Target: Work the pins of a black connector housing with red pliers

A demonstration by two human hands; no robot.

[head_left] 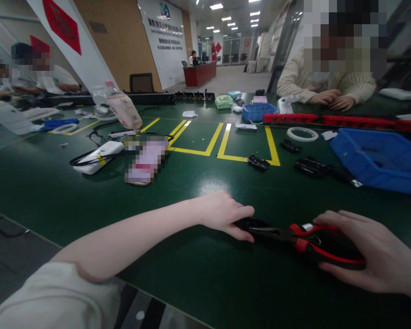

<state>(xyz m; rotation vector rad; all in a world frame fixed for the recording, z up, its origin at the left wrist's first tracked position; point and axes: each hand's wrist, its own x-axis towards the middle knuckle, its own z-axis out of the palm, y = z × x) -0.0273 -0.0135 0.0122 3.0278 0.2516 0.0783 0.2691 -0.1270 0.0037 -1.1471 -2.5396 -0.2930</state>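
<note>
My right hand (376, 253) is wrapped round the red and black handles of long-nose pliers (299, 237), which lie level, low over the table, jaws pointing left. My left hand (224, 214) reaches across from the left and pinches a small black part (244, 224) between thumb and fingers, right at the jaw tips. The fingers partly hide this part, so its exact kind cannot be made out. The jaws look narrow or nearly closed against it.
Black clip-like pieces (258, 162) and a black connector-like part (310, 167) lie ahead, near a blue bin (380, 160). To the left are a phone (147, 160), a white power bank (101, 156) and a bottle (123, 109). A person's hands (332, 98) rest across the table.
</note>
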